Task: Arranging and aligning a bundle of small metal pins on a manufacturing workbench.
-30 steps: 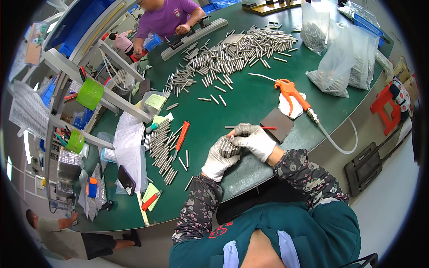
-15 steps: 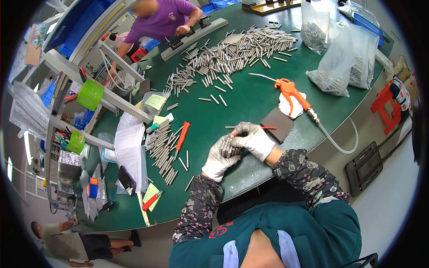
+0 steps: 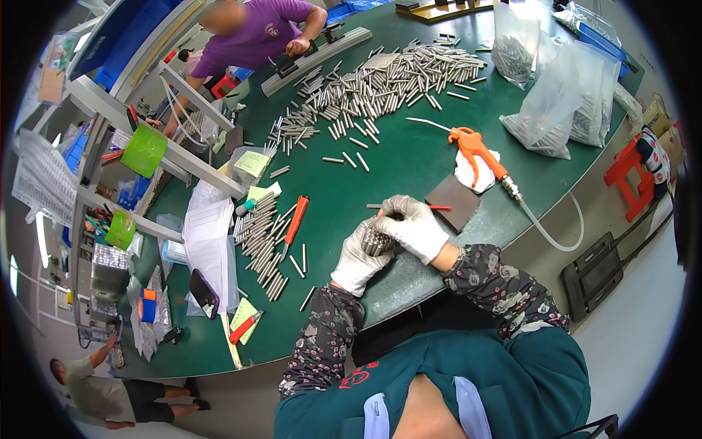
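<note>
Wearing a white glove, my left hand [image 3: 356, 261] is wrapped round a tight bundle of short metal pins [image 3: 377, 240] just above the table's near edge. My gloved right hand [image 3: 415, 228] closes over the bundle from the other side, its fingertips at the pins' upper ends. What the right fingers pinch is too small to tell. A thin red-tipped rod [image 3: 439, 208] lies beside that hand, partly hidden by it. Near my left hand are a few single pins [image 3: 296, 265] and a larger group of pins [image 3: 259, 249], with an orange utility knife [image 3: 296, 219] across its edge.
A big heap of pins [image 3: 387, 77] covers the far middle of the green table [image 3: 417, 164]. At right are an orange air gun [image 3: 475, 150], a dark square plate [image 3: 453, 203] and clear bags of pins [image 3: 541, 124]. Papers [image 3: 208, 234] and a phone [image 3: 204, 293] lie left. A co-worker [image 3: 256, 33] sits across.
My right fingers have shifted slightly over the top of the bundle, while my left hand keeps its hold. In the background, the person at lower left has moved an arm.
</note>
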`<state>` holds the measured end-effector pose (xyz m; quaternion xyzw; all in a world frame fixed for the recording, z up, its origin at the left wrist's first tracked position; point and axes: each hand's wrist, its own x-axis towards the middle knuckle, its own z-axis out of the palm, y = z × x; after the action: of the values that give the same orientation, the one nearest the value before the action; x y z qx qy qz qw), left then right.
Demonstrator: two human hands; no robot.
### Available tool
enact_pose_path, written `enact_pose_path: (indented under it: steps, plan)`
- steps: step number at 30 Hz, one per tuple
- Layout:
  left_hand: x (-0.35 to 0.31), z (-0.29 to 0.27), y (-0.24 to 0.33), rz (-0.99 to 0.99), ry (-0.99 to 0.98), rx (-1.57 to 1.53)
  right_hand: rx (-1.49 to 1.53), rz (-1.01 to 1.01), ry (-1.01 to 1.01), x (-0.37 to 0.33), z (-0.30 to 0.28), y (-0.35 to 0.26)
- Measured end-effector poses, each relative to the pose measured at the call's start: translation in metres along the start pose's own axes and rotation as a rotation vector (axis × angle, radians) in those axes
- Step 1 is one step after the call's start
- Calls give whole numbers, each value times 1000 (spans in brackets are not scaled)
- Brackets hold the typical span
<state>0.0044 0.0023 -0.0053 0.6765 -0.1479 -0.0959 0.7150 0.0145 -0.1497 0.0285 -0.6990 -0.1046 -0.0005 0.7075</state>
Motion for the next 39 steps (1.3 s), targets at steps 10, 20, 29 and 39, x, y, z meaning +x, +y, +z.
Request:
enact_pose_path:
  steps: [10, 20, 29, 39]
  plan:
    - [0, -3, 0, 17, -14, 107, 182, 186, -96, 6, -21, -7]
    - [-1, 4, 9, 6, -26, 71, 305, 141, -161, -3, -18, 1]
    - [0, -1, 7, -74, -36, 34, 152, -189, 121, 11, -21, -47]
    - [8, -15, -35, -121, 84, -637, -432, -227, -475, 18, 111, -51]
